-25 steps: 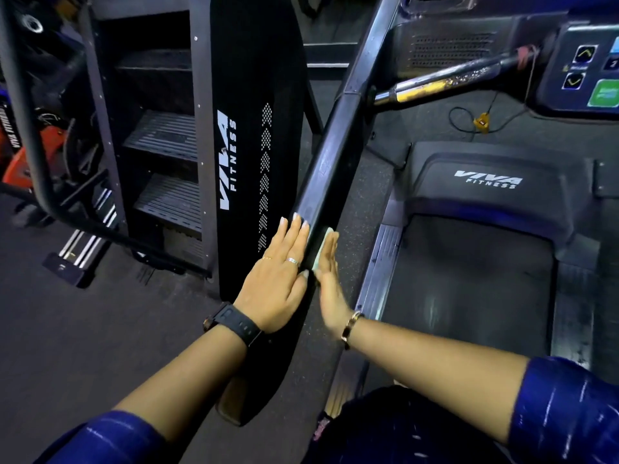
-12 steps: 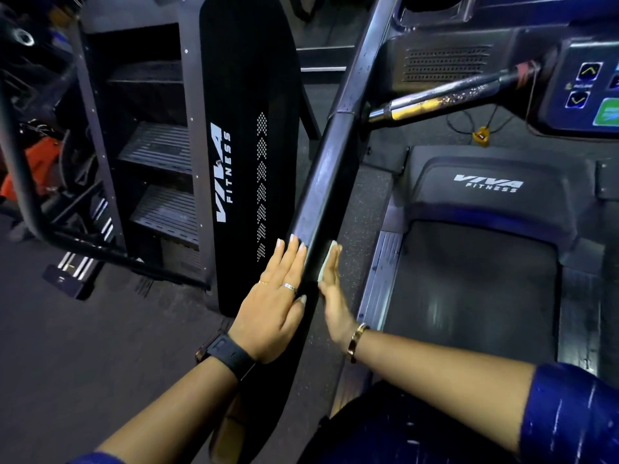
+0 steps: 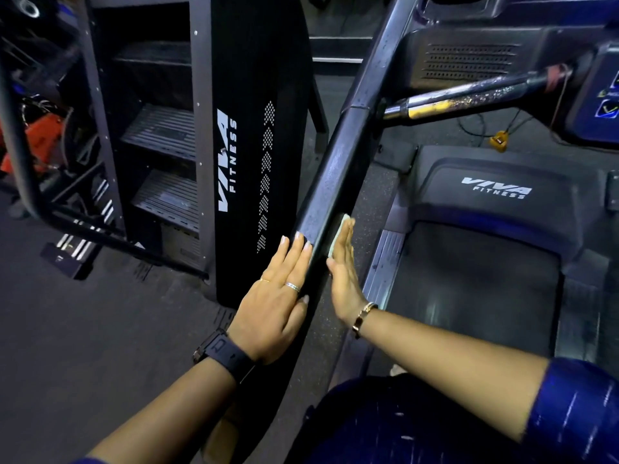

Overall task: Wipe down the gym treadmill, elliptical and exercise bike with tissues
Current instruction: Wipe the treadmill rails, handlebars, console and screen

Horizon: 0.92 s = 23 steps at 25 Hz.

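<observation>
The tissue [image 3: 339, 233] has slid a little farther up the treadmill rail [image 3: 335, 169]. The right grip [image 3: 345, 272] presses it flat to the rail's right face, fingers straight. It looks thin, soft and easily torn, so broad palm pressure suits it. The left grip [image 3: 278, 296], also flat with fingers straight, braces the rail's left face.

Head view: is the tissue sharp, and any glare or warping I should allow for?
Head view: dim; the tissue is a sharp pale sliver between right hand and rail; left hand crisp; blue sheen at far end of the belt; wide lens bows straight lines near the edges.
</observation>
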Each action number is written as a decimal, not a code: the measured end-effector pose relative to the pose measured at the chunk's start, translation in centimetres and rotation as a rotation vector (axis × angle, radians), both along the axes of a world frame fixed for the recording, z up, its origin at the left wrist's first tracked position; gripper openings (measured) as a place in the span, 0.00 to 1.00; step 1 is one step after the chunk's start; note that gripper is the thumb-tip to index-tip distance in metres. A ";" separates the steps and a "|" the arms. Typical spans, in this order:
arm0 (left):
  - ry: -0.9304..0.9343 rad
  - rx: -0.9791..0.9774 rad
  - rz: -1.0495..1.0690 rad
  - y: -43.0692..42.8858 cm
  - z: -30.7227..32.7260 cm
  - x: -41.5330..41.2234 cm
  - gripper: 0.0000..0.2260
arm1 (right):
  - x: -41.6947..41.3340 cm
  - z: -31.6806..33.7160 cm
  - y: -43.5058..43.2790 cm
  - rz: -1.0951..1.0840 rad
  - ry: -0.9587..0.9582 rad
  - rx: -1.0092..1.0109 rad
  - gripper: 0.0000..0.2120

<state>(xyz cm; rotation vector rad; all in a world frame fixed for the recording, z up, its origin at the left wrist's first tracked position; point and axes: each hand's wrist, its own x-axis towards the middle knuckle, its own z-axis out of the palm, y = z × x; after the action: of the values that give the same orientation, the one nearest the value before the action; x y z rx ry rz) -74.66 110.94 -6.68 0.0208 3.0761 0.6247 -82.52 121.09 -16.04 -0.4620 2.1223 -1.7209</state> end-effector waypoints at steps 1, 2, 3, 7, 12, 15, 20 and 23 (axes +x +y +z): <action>0.001 -0.032 0.006 -0.8 -1.2 0.6 0.31 | -0.1 0.8 0.3 -0.006 -0.045 -0.015 0.34; -0.031 -0.039 -0.001 -0.1 -0.5 0.3 0.31 | 0.1 1.8 0.6 0.033 -0.028 -0.043 0.35; -0.037 -0.046 0.014 -0.1 -0.8 0.5 0.31 | 0.8 2.2 1.1 0.083 0.027 -0.069 0.36; -0.025 -0.106 0.001 0.4 -0.5 0.2 0.31 | 5.6 -0.3 2.5 0.212 0.057 -0.120 0.32; -0.035 -0.149 0.003 0.4 -0.4 -0.1 0.32 | -0.1 0.9 -0.2 -0.016 -0.303 -0.142 0.32; -0.039 -0.137 0.013 0.3 -0.6 -0.1 0.32 | -1.4 1.9 0.0 0.009 -0.104 -0.109 0.34; -0.040 -0.144 0.035 0.4 -1.1 -0.8 0.31 | 1.1 -0.7 1.8 0.148 0.186 -0.107 0.34; -0.029 -0.184 0.040 0.4 -1.0 -1.4 0.30 | -1.5 -0.8 0.1 0.031 -0.017 -0.113 0.33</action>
<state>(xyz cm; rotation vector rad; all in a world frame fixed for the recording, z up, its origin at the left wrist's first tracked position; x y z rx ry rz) -76.08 111.33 -7.72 -0.0505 3.0988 0.3378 -84.03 121.16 -16.86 -0.5071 2.0032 -1.8277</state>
